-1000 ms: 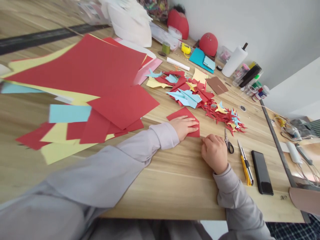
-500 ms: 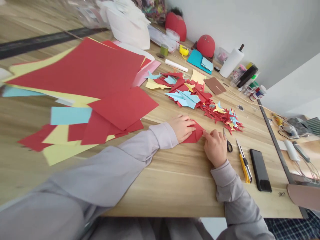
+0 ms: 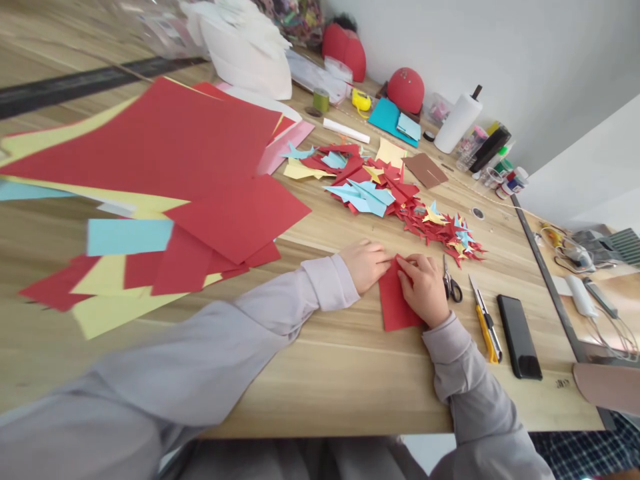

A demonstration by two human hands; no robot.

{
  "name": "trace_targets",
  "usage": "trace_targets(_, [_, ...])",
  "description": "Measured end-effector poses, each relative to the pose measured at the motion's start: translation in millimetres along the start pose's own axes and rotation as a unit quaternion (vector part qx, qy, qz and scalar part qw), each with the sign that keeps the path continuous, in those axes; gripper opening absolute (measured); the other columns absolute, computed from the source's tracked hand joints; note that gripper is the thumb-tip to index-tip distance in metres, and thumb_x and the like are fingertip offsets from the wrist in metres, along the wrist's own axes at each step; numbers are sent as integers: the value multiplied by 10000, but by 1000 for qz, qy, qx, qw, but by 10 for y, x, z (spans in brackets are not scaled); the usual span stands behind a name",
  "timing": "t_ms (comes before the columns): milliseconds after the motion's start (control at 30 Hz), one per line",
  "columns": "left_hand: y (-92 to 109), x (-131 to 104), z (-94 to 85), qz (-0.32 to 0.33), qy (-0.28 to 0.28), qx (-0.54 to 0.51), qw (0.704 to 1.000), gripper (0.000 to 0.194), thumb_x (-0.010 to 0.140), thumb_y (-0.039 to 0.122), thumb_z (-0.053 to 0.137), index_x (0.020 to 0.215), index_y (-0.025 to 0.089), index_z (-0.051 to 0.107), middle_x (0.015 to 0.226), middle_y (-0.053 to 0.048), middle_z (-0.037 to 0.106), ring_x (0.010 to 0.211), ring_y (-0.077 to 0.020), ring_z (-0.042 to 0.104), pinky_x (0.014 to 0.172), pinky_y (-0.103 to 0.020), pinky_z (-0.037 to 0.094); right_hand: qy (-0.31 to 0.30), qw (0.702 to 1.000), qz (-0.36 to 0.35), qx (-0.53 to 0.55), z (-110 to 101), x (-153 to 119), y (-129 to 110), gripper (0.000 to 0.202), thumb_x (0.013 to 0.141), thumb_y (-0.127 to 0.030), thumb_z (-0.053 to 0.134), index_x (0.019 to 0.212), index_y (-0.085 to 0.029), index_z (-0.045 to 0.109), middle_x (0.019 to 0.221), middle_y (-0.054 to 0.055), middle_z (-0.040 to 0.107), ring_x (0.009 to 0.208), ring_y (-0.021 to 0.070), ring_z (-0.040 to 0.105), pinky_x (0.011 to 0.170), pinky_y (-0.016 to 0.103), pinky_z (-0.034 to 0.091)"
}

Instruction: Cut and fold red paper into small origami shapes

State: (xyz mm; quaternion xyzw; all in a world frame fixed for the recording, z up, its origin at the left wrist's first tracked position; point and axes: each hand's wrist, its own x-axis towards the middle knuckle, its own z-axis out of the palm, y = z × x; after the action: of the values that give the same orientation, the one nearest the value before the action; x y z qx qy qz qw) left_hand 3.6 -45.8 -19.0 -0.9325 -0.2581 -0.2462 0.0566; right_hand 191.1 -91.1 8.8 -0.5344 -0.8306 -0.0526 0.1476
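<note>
A small red paper (image 3: 395, 303) lies on the wooden table (image 3: 320, 387), partly under my right hand. My left hand (image 3: 366, 265) touches its upper left corner, fingers close together. My right hand (image 3: 424, 287) grips the top edge of the same paper between thumb and fingers. Beyond both hands stretches a heap of folded red, blue and yellow paper pieces (image 3: 367, 197). Black scissors (image 3: 453, 288) rest just right of my right hand, partly hidden by it.
Large red sheets (image 3: 200, 147) and smaller cut papers (image 3: 130, 237) spread over the left side. To the right lie a yellow box cutter (image 3: 486, 323) and a black phone (image 3: 519, 337). A white roll (image 3: 457, 123) and small jars (image 3: 513, 183) stand near the wall.
The red paper has been turned and now extends toward the table's front edge. My right hand has shifted slightly left onto it, uncovering more of the scissors. The view has shifted slightly.
</note>
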Motion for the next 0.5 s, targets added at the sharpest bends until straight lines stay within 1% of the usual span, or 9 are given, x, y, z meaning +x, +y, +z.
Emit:
trace_targets(100, [-1,-10,23,-3,-12,11,1000,231,893,238,470,967,136,664,1061,-87,686,973,-217,554,771,-359,385,22,999,-7,36,29,-3,-4,312,883,-217,483,1142,-154,644,1026,111,614,924,237,514,849,375,449])
trace_targets(233, [5,-9,21,-3,-2,18,1000,229,892,207,466,986,120,656,1079,-81,686,999,-215,554,790,-358,384,37,998,-9,55,49,-5,-18,286,885,-228,493,1114,-159,650,1020,108,626,934,240,526,851,381,464])
trace_targets(367, [16,0,28,-13,-6,23,1000,231,889,207,465,1009,125,645,1094,-88,680,1017,-220,553,795,-364,385,19,999,-20,36,38,-2,-52,299,896,-228,476,1139,-159,636,1053,111,622,934,241,520,845,391,466])
trace_targets(500, [43,21,47,-19,-21,25,999,224,853,204,504,1016,125,636,1131,-104,663,1063,-227,538,819,-371,384,6,1000,-21,15,23,-1,-90,308,904,-213,452,1148,-153,630,1071,114,616,945,246,506,852,399,460])
